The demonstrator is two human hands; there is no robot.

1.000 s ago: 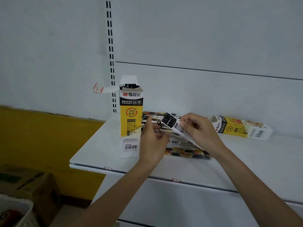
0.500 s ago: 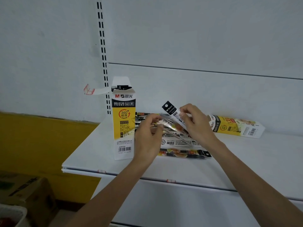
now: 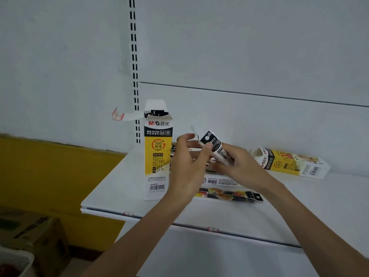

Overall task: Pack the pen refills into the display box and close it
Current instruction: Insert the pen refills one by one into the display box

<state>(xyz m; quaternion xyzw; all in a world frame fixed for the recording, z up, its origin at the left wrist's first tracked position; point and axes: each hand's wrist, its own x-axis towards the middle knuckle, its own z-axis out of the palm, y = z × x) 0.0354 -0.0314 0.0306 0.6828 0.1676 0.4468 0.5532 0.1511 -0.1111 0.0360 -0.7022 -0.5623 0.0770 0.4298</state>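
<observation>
A tall yellow, black and white display box (image 3: pixel 157 156) stands upright on the white shelf (image 3: pixel 219 212), its top flap open and dark refill packs showing inside. Just right of it both hands hold one refill pack (image 3: pixel 214 145) with a black header, raised above the shelf. My left hand (image 3: pixel 187 166) pinches the pack near its header with thumb and fingers. My right hand (image 3: pixel 237 164) grips the pack's lower part. Several more refill packs (image 3: pixel 229 193) lie flat in a pile under and behind the hands.
A second yellow display box (image 3: pixel 289 162) lies on its side at the right of the shelf. A slotted upright (image 3: pixel 134 76) runs up the wall behind the standing box. Cardboard cartons (image 3: pixel 34 232) and a white basket (image 3: pixel 14 264) sit on the floor at lower left.
Both hands have lifted the refill pack off the pile and turned its black header upward, a little closer to the standing box. The camera has shifted slightly.
</observation>
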